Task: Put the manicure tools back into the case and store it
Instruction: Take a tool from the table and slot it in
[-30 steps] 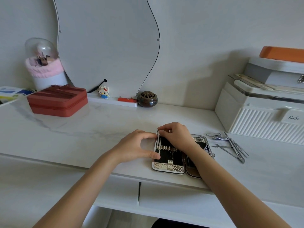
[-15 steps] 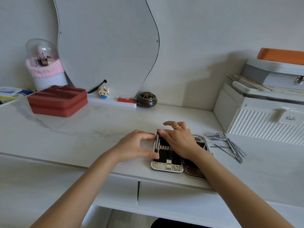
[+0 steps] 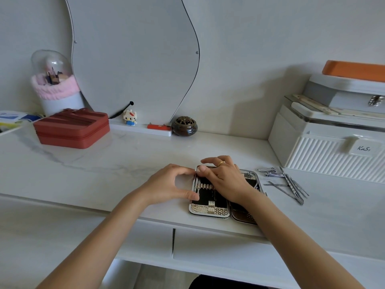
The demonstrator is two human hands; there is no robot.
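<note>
The open manicure case point(image 3: 209, 212), black inside with a silver patterned rim, lies flat near the table's front edge. My left hand point(image 3: 166, 184) holds the case's left edge between thumb and curled forefinger. My right hand point(image 3: 227, 180) lies over the case's middle with fingers spread, its thumb pressing on the top of the left half; a thin tool there is mostly hidden beneath it. The right half of the case is largely covered by my wrist. Several loose metal tools point(image 3: 291, 187) and two nail clippers point(image 3: 269, 172) lie on the table to the right of the case.
A white ribbed storage box point(image 3: 325, 149) stands at the right, behind the loose tools. A red zip case point(image 3: 71, 128), a brush holder point(image 3: 55, 88), a wavy mirror point(image 3: 133, 59) and a dark round burner point(image 3: 184, 126) line the back. Drawers point(image 3: 208, 247) sit under the tabletop.
My right hand has gone from a curled pinch at the case's top left to spread fingers with the thumb pressing there. My left hand has stayed on the case's left edge.
</note>
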